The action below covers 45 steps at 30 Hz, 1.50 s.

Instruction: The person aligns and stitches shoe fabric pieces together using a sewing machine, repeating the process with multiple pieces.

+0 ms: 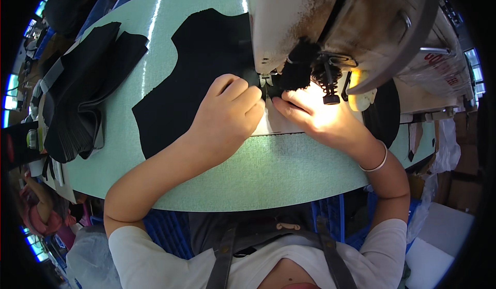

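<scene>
The left hand [230,114] is covering the near edge of the black fabric piece [199,77], and its fingertips are curling out of sight. The sewing machine [356,25] is hiding the fabric's right part and the needle, and its top is running off the picture's edge. Lamp glare is washing out the right hand [323,116]. The stack of black pieces [82,97] is blurring toward the rim.

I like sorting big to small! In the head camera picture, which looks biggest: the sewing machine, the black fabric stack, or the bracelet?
1. Sewing machine, though it is nearest the camera.
2. Black fabric stack.
3. Bracelet.
</scene>
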Available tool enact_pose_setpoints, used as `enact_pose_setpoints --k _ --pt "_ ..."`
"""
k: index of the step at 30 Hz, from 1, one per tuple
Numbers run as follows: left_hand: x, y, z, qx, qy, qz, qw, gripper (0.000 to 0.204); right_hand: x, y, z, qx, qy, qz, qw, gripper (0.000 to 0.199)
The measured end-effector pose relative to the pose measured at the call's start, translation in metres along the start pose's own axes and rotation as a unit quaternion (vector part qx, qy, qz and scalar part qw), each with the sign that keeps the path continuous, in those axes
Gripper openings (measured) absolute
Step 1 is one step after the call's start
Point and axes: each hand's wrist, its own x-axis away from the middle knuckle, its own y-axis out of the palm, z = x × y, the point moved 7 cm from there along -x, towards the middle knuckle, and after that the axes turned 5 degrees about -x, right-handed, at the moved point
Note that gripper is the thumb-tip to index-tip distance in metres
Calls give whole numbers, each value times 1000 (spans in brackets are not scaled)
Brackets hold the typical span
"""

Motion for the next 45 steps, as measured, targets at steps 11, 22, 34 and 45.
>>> enact_pose_setpoints --k 11,22,34,45 --pt "1 8 12 2 -23 5 1000 21 -2 1 -7 13 -7 49 999 24" --pt "14 -6 6 -51 -41 14 998 35 -1 1 -1 15 -23 79 997 31" --pt "50 -25 -30 41 70 -146 986 32 3 -6 76 -76 69 -114 988 17" --pt "12 -36 1 -196 143 -84 966 19 -2 -20 14 272 -404 14 873 32"
